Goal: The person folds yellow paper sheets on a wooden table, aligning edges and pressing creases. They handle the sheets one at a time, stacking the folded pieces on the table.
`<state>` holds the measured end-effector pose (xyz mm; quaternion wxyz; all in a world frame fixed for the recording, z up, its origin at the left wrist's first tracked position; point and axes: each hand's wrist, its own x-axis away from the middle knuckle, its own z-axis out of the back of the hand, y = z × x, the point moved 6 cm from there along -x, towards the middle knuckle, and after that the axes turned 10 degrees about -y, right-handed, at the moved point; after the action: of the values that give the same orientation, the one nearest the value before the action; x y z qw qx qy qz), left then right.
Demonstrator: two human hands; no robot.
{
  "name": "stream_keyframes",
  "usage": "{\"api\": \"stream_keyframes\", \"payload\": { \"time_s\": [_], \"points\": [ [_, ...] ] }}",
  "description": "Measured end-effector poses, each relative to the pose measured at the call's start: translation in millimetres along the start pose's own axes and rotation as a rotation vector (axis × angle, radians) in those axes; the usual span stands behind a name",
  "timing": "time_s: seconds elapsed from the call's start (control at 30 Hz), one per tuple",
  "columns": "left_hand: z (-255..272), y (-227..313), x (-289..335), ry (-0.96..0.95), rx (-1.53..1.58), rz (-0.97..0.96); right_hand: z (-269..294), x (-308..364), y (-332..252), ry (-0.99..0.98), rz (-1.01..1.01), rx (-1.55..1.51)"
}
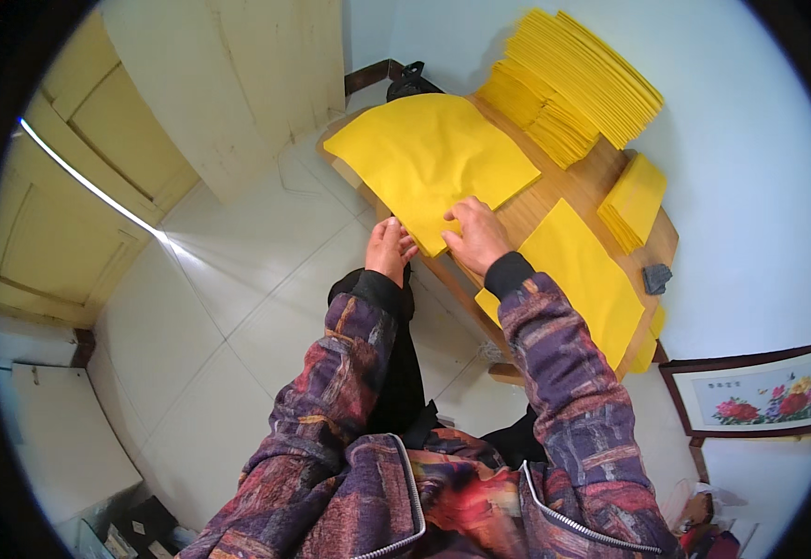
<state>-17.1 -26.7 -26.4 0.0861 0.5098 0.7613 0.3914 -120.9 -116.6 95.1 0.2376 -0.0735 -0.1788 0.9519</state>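
Note:
A large yellow paper sheet (433,154) lies on a small wooden table (569,186). My left hand (389,248) pinches the sheet's near corner at the table edge, fingers curled on it. My right hand (476,235) lies flat on the same sheet, close beside the left, pressing its near edge down. Both forearms wear a patterned purple jacket and come up from below.
A tall fanned stack of folded yellow papers (573,79) stands at the table's far end, a smaller stack (634,197) at its right side, a flat yellow sheet (587,279) nearer me. A small dark block (657,277), a framed flower picture (760,396), tiled floor (238,279) and doors on the left.

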Motion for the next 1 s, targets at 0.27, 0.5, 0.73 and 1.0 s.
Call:
{"api": "stream_keyframes", "payload": {
  "time_s": [0.27, 0.5, 0.73, 1.0],
  "points": [
    [-4.6, -9.9, -6.8, -0.063, -0.126, 0.051, -21.8, -31.9, -6.7, -0.154, -0.053, 0.279],
    [-8.4, -12.3, -5.6, -0.089, -0.179, 0.024, -22.3, -40.0, -9.4, -0.171, -0.083, 0.355],
    [-8.7, -11.0, -6.1, -0.090, -0.135, 0.010, -12.5, -50.1, -8.5, -0.256, -0.258, 0.263],
    [-9.2, -11.9, -6.4, -0.090, -0.114, 0.012, 3.3, -55.1, -5.6, -0.270, -0.316, 0.135]
  ]
}}
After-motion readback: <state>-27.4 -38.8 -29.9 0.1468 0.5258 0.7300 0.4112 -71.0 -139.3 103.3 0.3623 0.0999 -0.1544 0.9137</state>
